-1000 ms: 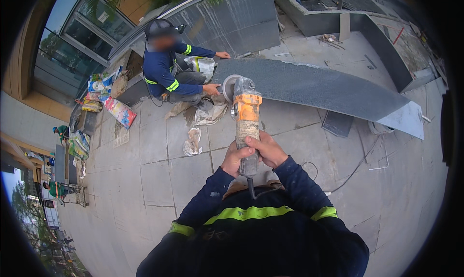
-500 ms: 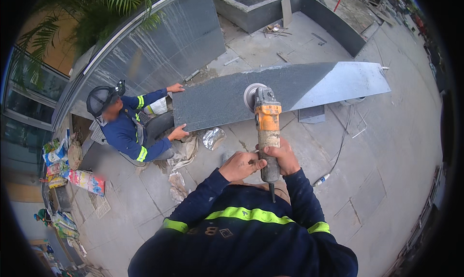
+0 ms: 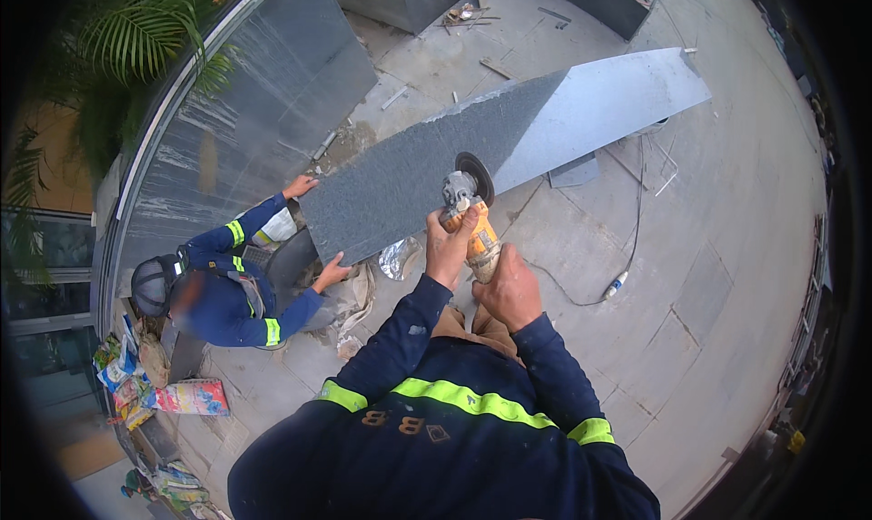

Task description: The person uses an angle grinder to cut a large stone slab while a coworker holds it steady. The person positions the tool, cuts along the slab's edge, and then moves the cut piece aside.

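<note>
Both my hands hold a yellow angle grinder [image 3: 484, 244] over the slab's near edge. My left hand [image 3: 449, 250] is closed around its front, just behind the metal head. My right hand [image 3: 511, 289] wraps the rear of the body. The grinder's dark round disc [image 3: 476, 177] is tilted on edge, to the right of the head; whether it touches the stone I cannot tell. Beneath it lies a long stone slab [image 3: 409, 179], dark grey at left and pale toward its right end. A co-worker [image 3: 232, 288] grips the slab's left end with both hands.
A power cable with a connector [image 3: 617, 286] runs over the paving at right. Crumpled foil [image 3: 394, 258] and cloth lie below the slab. Colourful sacks [image 3: 186, 396] stand at far left. A grey panel wall [image 3: 272, 75] and palm fronds [image 3: 136, 39] rise at upper left.
The grinder has rolled over, bringing its disc to the right side. My left hand has shifted forward to its front, my right hand back to its rear. The whole view has also turned.
</note>
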The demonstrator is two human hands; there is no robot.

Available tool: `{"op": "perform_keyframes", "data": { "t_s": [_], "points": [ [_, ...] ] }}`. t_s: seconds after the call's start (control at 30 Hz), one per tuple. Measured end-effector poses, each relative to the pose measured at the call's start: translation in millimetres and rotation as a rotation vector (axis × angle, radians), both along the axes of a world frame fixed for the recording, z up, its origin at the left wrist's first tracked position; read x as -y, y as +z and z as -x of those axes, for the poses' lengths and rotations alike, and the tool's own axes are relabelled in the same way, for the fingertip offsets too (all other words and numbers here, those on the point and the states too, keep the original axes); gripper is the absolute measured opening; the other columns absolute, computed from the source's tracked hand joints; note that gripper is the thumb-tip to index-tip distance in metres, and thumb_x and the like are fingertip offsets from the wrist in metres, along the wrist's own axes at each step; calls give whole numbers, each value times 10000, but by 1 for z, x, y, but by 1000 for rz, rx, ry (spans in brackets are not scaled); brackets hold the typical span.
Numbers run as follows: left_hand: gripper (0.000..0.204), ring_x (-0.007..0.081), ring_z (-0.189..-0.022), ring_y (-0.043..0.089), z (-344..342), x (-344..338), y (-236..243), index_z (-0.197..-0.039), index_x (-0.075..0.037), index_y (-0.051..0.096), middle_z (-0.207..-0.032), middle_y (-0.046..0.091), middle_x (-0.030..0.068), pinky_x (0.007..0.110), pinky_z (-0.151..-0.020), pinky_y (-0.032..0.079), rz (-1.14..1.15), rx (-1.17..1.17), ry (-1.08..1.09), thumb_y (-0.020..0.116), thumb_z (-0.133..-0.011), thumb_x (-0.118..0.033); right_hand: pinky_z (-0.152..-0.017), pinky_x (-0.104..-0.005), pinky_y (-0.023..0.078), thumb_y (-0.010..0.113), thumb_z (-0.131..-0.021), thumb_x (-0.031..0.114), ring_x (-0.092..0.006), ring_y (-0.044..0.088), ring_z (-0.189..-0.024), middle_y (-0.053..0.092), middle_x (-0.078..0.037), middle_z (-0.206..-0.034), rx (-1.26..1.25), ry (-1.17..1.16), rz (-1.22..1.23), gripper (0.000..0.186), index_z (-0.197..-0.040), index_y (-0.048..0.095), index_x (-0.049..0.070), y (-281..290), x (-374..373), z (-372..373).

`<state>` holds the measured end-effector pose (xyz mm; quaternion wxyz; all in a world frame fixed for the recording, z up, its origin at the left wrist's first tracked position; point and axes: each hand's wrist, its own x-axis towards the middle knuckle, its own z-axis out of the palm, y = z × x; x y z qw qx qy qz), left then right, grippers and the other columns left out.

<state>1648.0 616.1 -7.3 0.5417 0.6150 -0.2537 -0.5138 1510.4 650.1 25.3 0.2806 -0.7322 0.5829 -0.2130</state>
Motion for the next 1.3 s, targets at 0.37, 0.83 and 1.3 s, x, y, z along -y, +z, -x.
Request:
{"op": "perform_keyframes", "data": {
  "t_s": [0.37,0.83,1.3],
  "points": [
    [367,206,-742,661,5,10,-40,-1062,-1,525,-906,631,95,360,-649,574,-64,-271,459,686,-924,-300,-700,-449,554,780,-675,232,-413,651,-882,596,-254,-985,-6,262,-200,618,-1128,453,-30,-28,29,11],
    [321,208,-711,669,-15,44,-47,-984,-19,599,-860,656,100,355,-637,571,-141,-364,293,643,-942,-334,-924,-427,489,834,-647,441,-410,623,-1094,635,-291,-1114,289,298,-758,864,-1257,462,-44,-55,83,17],
    [422,218,-745,660,-31,66,-54,-1104,-50,473,-911,623,109,372,-647,576,-109,-382,271,692,-895,-344,-901,-443,500,839,-651,409,-414,635,-1068,649,-288,-1077,218,254,-695,822,-1253,475,-16,-48,96,3]
  ]
}}
